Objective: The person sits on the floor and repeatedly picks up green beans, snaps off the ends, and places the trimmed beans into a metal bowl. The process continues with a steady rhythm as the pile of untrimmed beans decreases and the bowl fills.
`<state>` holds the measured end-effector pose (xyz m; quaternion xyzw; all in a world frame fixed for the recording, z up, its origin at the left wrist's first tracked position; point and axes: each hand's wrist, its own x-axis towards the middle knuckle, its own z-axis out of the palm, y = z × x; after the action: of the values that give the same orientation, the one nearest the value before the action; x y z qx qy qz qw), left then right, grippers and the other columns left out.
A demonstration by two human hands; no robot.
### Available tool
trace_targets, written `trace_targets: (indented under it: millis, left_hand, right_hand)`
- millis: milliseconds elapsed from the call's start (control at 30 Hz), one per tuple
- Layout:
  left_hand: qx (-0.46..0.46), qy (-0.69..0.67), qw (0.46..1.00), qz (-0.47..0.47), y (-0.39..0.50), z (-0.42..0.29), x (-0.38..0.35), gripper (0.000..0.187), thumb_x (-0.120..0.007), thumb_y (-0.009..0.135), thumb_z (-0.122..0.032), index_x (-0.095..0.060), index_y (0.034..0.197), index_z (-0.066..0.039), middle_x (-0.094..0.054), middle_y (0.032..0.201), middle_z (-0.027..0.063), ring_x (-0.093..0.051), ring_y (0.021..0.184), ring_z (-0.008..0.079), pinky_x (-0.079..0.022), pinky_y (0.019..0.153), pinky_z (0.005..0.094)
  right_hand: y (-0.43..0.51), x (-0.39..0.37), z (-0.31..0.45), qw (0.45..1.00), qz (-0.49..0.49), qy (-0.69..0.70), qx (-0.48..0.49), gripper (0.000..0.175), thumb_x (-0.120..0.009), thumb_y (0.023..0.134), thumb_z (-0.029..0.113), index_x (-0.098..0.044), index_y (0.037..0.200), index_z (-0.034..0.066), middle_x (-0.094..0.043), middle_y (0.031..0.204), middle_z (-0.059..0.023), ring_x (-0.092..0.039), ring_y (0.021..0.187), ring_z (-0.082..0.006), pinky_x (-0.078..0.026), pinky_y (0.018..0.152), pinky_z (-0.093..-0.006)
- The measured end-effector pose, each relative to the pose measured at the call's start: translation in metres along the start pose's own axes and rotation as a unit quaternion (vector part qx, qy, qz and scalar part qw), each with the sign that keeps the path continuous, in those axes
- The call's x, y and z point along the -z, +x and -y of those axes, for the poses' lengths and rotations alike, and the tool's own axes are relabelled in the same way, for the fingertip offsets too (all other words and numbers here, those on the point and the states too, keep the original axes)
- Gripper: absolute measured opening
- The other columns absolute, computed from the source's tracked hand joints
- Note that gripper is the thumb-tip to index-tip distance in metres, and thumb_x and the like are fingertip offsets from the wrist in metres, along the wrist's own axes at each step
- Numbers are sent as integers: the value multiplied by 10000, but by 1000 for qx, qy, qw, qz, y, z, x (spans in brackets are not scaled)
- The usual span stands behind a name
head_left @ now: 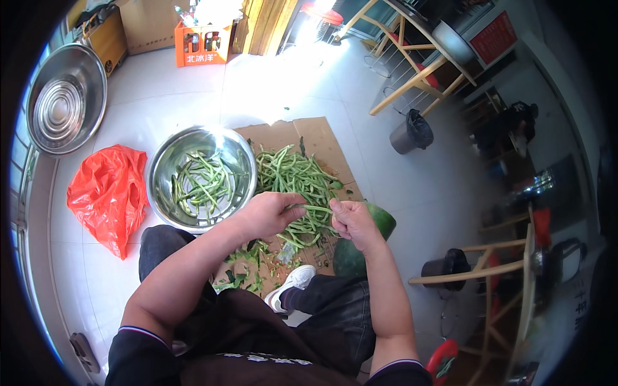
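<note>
Between my two hands a green bean [317,208] is stretched level above a heap of long green beans [294,176]. My left hand [274,212] pinches one end between thumb and fingers. The other end is in my right hand [355,222], its fingers curled around it. Beneath the heap lies a flattened cardboard sheet [333,144], with green scraps [244,275] scattered near my feet. A shiny steel basin [157,193] stands left of the heap, with several beans [203,183] in it. Dark green watermelons [350,258] sit partly hidden behind my right forearm.
A red plastic bag [108,193] lies left of the basin. Farther left, a large steel bowl [91,72] leans up. An orange bottle crate [203,46] stands at the back. To the right are bins [410,135] and wooden table legs [410,91].
</note>
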<state>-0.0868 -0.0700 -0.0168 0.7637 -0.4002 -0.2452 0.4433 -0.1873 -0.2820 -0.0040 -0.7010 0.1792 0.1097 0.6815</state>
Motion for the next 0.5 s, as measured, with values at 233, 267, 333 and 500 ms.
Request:
trace_targets:
  millis: [233,267,333,500]
  left_hand:
    - [27,3,1000,-6,3,-6,8,312,-576,893,-263,-617,1133,-68,-659,859,175,-650,773,272,-504,725,350]
    - [20,14,1000,-9,5,-3,5,307,-573,892,-263,-620,1122,-65,-657,861,181,-649,780,286,-504,726,362]
    - [11,41,999,-23,4,4,1,300,-567,891,-264,-627,1099,-57,-653,865,193,-646,793,313,-503,728,386]
    - [13,93,995,-15,3,6,-6,266,-557,885,-262,-609,1025,-43,-648,868,183,-626,830,349,-492,739,431]
  right_hand:
    - [7,-10,-14,968,-86,-152,180,170,-581,892,226,-566,847,62,-564,627,-17,-532,544,-112,-422,497,-263]
    - [8,-12,-19,948,-107,-203,220,138,-580,883,196,-577,882,58,-591,645,-35,-578,568,-141,-454,523,-290]
    - [4,-19,-11,876,-121,-372,282,114,-584,859,158,-588,919,62,-616,676,-75,-618,609,-207,-483,554,-336]
    - [2,-23,-9,768,-122,-507,370,47,-590,800,105,-562,776,75,-608,664,-92,-624,603,-250,-485,499,-367]
